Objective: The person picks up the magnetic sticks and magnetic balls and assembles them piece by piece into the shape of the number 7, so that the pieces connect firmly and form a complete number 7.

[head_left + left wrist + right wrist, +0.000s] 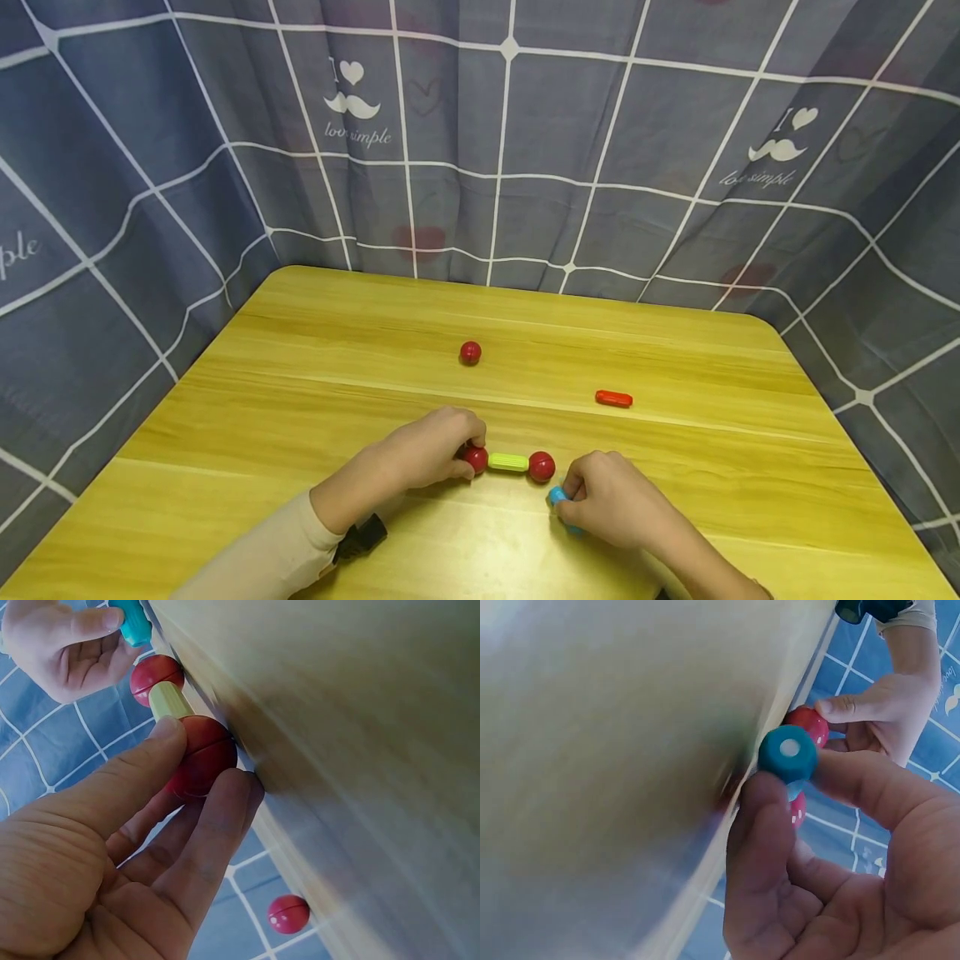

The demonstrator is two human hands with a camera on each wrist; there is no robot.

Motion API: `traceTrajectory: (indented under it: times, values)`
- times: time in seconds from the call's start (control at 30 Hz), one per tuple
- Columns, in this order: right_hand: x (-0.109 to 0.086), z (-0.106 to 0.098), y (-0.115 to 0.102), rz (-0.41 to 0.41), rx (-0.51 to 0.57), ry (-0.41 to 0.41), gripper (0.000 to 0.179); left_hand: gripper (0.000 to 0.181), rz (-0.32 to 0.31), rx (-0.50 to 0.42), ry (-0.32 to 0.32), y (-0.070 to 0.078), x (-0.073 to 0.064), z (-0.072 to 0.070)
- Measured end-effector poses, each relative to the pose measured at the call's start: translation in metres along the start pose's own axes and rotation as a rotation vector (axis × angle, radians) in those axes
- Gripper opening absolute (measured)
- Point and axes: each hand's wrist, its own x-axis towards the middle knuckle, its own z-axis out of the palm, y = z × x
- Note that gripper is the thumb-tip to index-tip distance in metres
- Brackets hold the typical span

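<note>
A yellow-green ribbed rod (pixel 508 462) joins two red balls into one piece lying on the table. My left hand (pixel 435 448) pinches the left red ball (pixel 204 756) between thumb and fingers. The right red ball (pixel 542 467) sits at the rod's other end, untouched. Just right of it, my right hand (pixel 618 500) holds a blue rod (pixel 558 497) between thumb and fingers. In the right wrist view the blue rod (pixel 787 754) shows its round end with a pale dot at the centre. A small gap separates the blue rod from the right ball in the head view.
A loose red ball (pixel 470 352) lies farther back on the wooden table (pixel 337 333). Right of it rests a short red rod (pixel 614 399). A grey-blue checked curtain (pixel 562 108) hangs behind the table and along both sides.
</note>
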Motion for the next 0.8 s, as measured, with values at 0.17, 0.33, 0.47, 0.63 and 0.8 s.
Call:
traceTrajectory:
  times: [0.17, 0.33, 0.47, 0.63, 0.8]
  values:
    - [0.004, -0.001, 0.001, 0.043, 0.121, -0.068, 0.024, 0.020, -0.007, 0.003, 0.001, 0.000, -0.001, 0.000]
    - [0.009, 0.001, 0.003, 0.093, 0.305, -0.127, 0.020, 0.020, -0.004, 0.009, 0.005, 0.000, -0.001, -0.001]
    - [0.013, 0.005, 0.007, 0.103, 0.462, -0.159, 0.021, 0.020, -0.001, 0.012, 0.006, 0.001, -0.001, -0.001]
    - [0.015, 0.007, 0.012, 0.112, 0.614, -0.185, 0.023, 0.020, -0.003, 0.011, 0.001, 0.001, -0.001, -0.002]
    - [0.017, 0.007, 0.014, 0.171, 0.749, -0.181, 0.022, 0.020, -0.006, 0.017, 0.000, 0.002, 0.000, -0.002]
